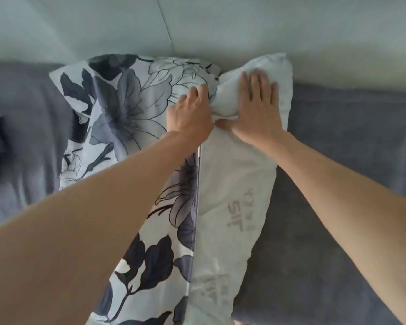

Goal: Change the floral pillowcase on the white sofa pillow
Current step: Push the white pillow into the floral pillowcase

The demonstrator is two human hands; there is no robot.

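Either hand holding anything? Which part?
Left hand grips the floral pillowcase at its open edge. Right hand lies flat on the white pillow, gripping nothing.

White pillow half inside the floral pillowcase

The white pillow (pixel 232 207) is laid on the grey sofa seat — its left part covered by the floral pillowcase (pixel 127 109), opening edge down the middle.

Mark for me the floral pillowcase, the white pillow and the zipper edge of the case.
Floral fabric pillowcase (pixel 127 109), head view: on the large grey flower print.
White quilted pillow (pixel 230 207), head view: on its bare middle, by the grey lettering.
Zipper edge (pixel 195 207), head view: on the case's open rim beside the pillow.
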